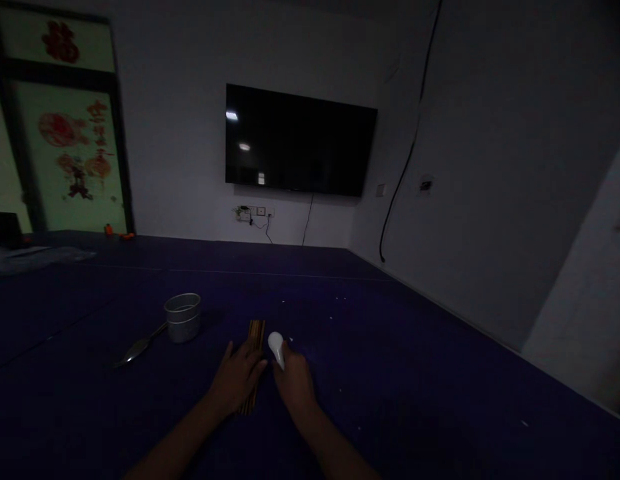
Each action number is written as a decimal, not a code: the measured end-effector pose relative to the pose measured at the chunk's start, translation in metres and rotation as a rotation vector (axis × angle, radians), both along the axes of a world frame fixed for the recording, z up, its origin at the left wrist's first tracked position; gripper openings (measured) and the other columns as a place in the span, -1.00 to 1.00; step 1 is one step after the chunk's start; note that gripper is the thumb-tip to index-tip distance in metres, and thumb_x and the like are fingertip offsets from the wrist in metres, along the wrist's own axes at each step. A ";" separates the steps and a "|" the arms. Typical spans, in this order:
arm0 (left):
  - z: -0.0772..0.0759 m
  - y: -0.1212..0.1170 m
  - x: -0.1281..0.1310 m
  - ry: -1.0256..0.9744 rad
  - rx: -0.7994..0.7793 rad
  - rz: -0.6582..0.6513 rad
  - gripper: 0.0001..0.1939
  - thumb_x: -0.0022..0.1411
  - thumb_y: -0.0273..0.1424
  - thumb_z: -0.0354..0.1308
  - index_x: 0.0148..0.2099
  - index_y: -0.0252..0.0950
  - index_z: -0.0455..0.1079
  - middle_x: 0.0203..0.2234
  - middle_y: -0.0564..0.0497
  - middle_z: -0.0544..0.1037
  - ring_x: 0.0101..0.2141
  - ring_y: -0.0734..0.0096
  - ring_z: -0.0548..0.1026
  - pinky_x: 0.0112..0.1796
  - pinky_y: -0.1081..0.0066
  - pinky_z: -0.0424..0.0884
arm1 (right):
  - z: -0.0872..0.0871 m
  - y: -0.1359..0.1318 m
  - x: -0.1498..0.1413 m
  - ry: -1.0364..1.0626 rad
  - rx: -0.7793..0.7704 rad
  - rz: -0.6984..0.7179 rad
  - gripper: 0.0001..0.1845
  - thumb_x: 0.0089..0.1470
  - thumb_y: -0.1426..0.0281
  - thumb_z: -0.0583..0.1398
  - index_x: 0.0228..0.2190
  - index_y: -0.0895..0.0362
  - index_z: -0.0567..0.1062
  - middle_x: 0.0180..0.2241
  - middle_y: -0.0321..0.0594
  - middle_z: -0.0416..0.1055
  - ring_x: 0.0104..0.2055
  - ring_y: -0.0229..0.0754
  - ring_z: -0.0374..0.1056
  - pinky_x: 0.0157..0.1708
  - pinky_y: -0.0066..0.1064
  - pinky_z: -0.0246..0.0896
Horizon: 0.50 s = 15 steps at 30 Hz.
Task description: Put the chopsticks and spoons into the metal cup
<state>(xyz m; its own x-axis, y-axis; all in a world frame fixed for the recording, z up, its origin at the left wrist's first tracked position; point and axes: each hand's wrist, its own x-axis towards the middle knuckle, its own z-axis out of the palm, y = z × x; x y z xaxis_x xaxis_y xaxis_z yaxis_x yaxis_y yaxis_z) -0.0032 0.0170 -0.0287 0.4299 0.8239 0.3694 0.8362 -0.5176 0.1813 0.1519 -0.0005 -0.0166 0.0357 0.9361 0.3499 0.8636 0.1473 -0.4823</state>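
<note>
My left hand (237, 377) lies flat, fingers stretched out, on a bundle of thin brown sticks (255, 331) that rests lengthwise on the dark blue surface (390, 347). Right beside it, my right hand (294, 381) is closed round a small white rounded object (276, 347) whose top pokes out above the fingers; I cannot make out what it is. The two hands nearly touch. The room is dim.
A small metal pot (183, 316) stands to the left of the sticks, with a metal spoon (140, 347) lying beside it. A black wall screen (300, 140) hangs ahead. A cable (407, 153) runs down the right wall. A window with red decorations (73, 153) is at far left.
</note>
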 end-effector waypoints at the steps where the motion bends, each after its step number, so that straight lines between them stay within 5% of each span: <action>1: -0.001 0.001 0.000 -0.004 -0.002 -0.003 -0.48 0.33 -0.09 -0.34 0.11 -0.15 0.27 0.16 -0.13 0.26 0.17 0.21 0.18 0.15 -0.11 -0.09 | 0.000 0.000 0.000 0.002 0.000 0.003 -0.56 0.08 0.47 0.09 0.02 0.26 0.36 -0.29 0.03 0.52 -0.26 -0.08 0.47 -0.31 -0.43 0.28; 15: 0.003 -0.003 0.005 -0.042 -0.085 0.026 -0.48 0.33 -0.10 -0.34 0.14 -0.15 0.24 0.16 -0.11 0.27 0.19 0.19 0.14 0.13 -0.16 -0.05 | -0.001 0.001 -0.002 -0.038 0.018 -0.004 -0.65 0.05 0.53 0.08 -0.10 0.25 0.46 -0.30 0.04 0.52 -0.27 -0.07 0.47 -0.33 -0.42 0.28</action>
